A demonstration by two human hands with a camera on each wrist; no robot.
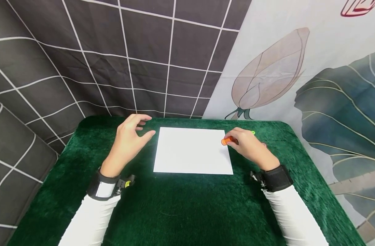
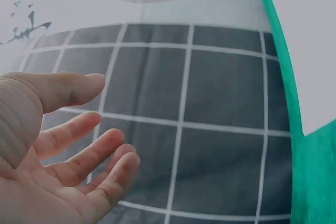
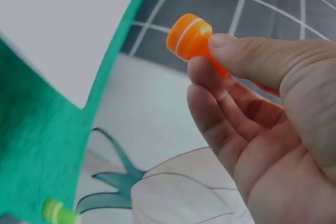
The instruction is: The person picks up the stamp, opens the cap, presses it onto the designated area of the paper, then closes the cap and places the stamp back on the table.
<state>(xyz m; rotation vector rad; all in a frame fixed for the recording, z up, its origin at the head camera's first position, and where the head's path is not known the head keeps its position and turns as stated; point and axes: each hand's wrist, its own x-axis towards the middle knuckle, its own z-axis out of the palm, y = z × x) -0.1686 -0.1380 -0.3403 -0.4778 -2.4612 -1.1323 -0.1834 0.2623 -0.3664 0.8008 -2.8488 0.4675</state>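
Observation:
A white sheet of paper [image 1: 190, 150] lies flat on the green cloth. Over its right edge my right hand [image 1: 247, 145] pinches a small orange stamp [image 1: 226, 140] between thumb and fingers. The right wrist view shows the stamp's round orange end [image 3: 185, 36], ringed by a thin white line, pointing away from the palm. To the left of the paper, my left hand [image 1: 129, 136] is raised with thumb and fingers apart and loosely bent, holding nothing. Partly hidden behind the right hand is a small bright green piece [image 1: 253, 132], which shows white rings [image 3: 54, 211] in the right wrist view.
The table is covered by a plush green cloth [image 1: 175, 208]. Behind it hangs a dark grid-patterned curtain [image 1: 150, 41], and a white cloth with plant drawings [image 1: 267, 71] hangs to the right. A small pinkish thing [image 1: 264, 144] barely shows beyond the right wrist.

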